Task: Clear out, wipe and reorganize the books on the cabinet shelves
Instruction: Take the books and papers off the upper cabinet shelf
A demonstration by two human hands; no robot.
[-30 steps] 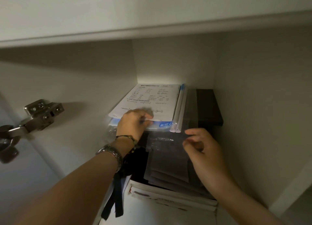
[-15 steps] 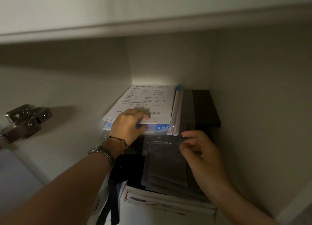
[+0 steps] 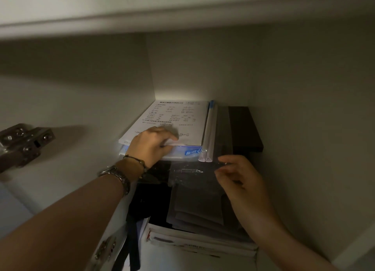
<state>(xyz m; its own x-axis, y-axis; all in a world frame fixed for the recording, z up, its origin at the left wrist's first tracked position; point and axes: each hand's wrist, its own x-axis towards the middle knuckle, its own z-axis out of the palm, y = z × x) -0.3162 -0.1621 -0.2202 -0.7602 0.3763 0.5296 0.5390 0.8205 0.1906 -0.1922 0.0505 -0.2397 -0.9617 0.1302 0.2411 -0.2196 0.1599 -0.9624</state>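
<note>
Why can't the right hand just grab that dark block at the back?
It probably can. The right hand hovers just in front of the dark block, which lies uncovered on the right, with nothing in between.

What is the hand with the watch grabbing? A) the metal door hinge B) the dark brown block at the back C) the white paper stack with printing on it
C: the left hand, the one with the watch, has its fingers curled over the front edge of the printed paper stack on top of the pile.
</note>
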